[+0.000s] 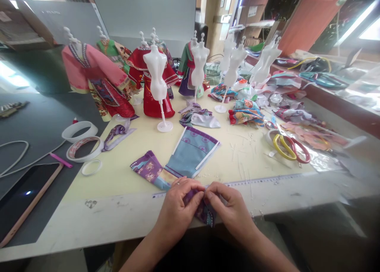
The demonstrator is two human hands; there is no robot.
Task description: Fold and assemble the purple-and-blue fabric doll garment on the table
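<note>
My left hand [178, 206] and my right hand [228, 208] are together at the near edge of the cream table top [97, 196]. Between their fingertips they pinch a small piece of purple patterned fabric [203, 210], which hangs down in folds. Just beyond my left hand lies a purple floral fabric strip [148, 168], joined to a pale blue garment panel [190, 155] with purple trim. A steel ruler [246, 185] runs along the table behind my right hand.
White doll mannequins [156, 72] and dressed doll forms stand along the back. Yellow-and-red-handled scissors [289, 149] lie at the right among fabric scraps. Rolls of tape [79, 131] and a tablet [26, 196] sit at the left, on a dark mat.
</note>
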